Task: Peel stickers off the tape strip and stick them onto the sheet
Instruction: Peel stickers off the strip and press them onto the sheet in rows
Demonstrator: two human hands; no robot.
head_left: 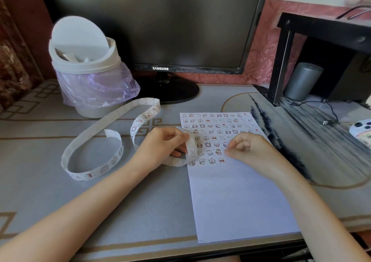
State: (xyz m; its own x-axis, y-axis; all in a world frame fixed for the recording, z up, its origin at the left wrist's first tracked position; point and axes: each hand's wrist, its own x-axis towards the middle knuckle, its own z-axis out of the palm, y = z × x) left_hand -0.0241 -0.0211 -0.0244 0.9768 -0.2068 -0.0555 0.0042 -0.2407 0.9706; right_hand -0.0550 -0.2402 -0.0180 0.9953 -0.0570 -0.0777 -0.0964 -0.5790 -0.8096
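At the left edge of the sheet (230, 201), a left hand (162, 141) pinches the limp, featherlight tape strip (90, 175), likely best held just beside a sticker (192, 153); the right hand (249, 149) curls above the sheet, its pinch's contents unclear.

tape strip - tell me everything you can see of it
The tape strip is a long, white, paper-like ribbon standing on edge in loose loops on the table, left of the sheet. Small cartoon stickers line stretches of it; other stretches show only blank round patches. One end curls free inside the left loop. The left hand pinches it at the sheet's left edge.
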